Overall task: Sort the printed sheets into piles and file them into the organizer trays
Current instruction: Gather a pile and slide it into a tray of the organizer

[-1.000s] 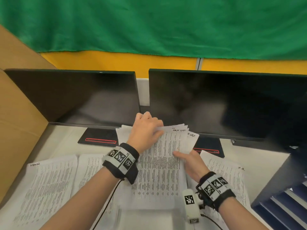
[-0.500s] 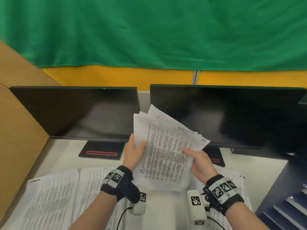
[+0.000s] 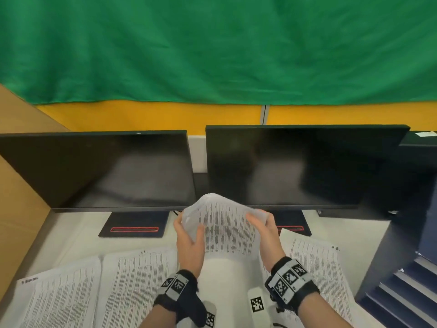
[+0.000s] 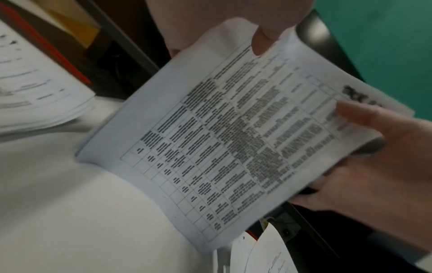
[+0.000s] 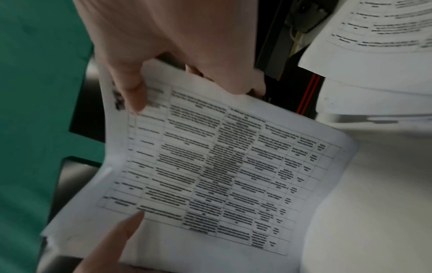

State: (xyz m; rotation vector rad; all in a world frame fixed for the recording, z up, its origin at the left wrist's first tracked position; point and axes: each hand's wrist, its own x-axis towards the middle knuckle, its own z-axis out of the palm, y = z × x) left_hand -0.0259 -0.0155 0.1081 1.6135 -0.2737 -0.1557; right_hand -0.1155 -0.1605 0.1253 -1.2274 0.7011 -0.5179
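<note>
White desk (image 3: 78, 242) is carrying everything, in front of a green curtain (image 3: 212, 48). The stack of printed sheets (image 3: 227, 228) is standing upright on its lower edge on the desk, between the two hands and bowing in the middle. The left hand (image 3: 189, 240) is grasping its left side, thumb in front and fingers behind; the right hand (image 3: 264, 230) is grasping its right side in the same way.

I think the risk is this: the stack is bending, so the inner sheets may be slipping out or fanning apart when it is squared, and a loose sheet could be falling onto a neighbouring pile and mixing the sorting.

Counting: one held stack; three flat piles, two on the left (image 3: 59, 297) (image 3: 139, 280) and one on the right (image 3: 312, 261); two dark monitors (image 3: 94, 169) (image 3: 302, 164); two hands. The organizer trays (image 3: 399, 297) are showing at the right edge, but their number I cannot tell.
</note>
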